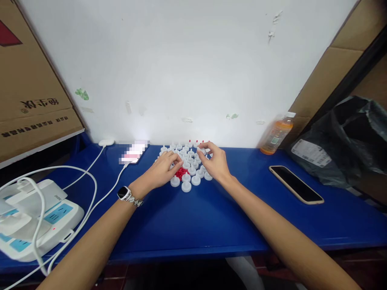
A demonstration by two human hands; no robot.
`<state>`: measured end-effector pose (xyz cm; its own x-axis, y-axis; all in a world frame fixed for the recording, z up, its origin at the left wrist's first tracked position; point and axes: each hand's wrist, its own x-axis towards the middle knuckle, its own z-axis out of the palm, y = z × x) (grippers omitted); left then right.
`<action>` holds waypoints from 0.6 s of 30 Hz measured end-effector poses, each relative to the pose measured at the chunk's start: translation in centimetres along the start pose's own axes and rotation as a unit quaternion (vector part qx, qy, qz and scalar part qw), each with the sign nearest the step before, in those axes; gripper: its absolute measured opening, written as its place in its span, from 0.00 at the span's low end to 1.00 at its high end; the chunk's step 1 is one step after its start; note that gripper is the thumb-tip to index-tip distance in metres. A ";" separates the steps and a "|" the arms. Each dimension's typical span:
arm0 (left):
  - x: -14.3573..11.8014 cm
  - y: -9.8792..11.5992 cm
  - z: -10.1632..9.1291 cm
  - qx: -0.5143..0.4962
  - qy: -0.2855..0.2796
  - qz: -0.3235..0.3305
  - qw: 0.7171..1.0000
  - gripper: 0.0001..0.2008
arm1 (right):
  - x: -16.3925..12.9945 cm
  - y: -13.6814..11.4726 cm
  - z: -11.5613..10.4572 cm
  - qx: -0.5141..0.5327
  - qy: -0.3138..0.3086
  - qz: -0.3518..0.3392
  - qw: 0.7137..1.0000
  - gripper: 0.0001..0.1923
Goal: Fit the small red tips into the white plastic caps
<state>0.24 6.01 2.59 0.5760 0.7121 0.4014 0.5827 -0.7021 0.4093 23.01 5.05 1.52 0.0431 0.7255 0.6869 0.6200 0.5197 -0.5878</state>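
Dozens of small white caps stand packed together on the blue table, just in front of the white wall, with a little heap of red bits at the near edge of the cluster. The left hand rests over the heap, fingertips curled down onto the red bits; whether it has pinched one I cannot tell. The right hand pinches a single cap between thumb and forefinger, lifted slightly above the rest. Some caps at the back (near the wall) already show red tips.

The risks look small but real. The caps stand touching, so a sleeve-less wrist sweeping across could topple a row. The red bits are tiny and loose; a nudge might scatter them toward the table edge. A white cable trails from a power strip near the left arm, and a phone lies well apart on the right.
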 end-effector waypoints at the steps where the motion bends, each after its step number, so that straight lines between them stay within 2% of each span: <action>1: 0.0 -0.3 0.3 0.005 -0.014 0.005 1.000 0.15 | 0.0 0.1 0.1 -0.001 -0.008 0.005 1.000 0.07; 5: 0.0 -0.4 0.6 0.012 -0.018 -0.001 1.000 0.19 | 0.8 1.1 0.0 -0.059 0.004 0.052 0.997 0.07; 7: 0.0 -0.2 0.6 0.006 -0.008 -0.001 1.000 0.19 | 2.0 2.0 -0.1 -0.072 -0.012 0.063 0.995 0.08; 12: 0.0 0.1 0.9 -0.004 -0.016 -0.001 1.000 0.18 | 6.0 3.7 1.3 -0.147 -0.088 0.070 0.983 0.08; 15: -0.1 0.2 1.2 -0.006 -0.028 -0.001 1.000 0.19 | 7.9 4.4 3.0 -0.242 -0.159 0.073 0.954 0.10; 18: -0.3 0.3 1.1 -0.009 -0.042 -0.003 0.999 0.20 | 8.6 4.9 4.7 -0.288 -0.211 0.086 0.930 0.09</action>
<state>0.89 5.64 1.67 0.6192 0.7126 0.3298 0.5757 -0.6976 0.4265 22.78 15.94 2.53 -0.0560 0.9509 0.3044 0.9543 0.1406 -0.2638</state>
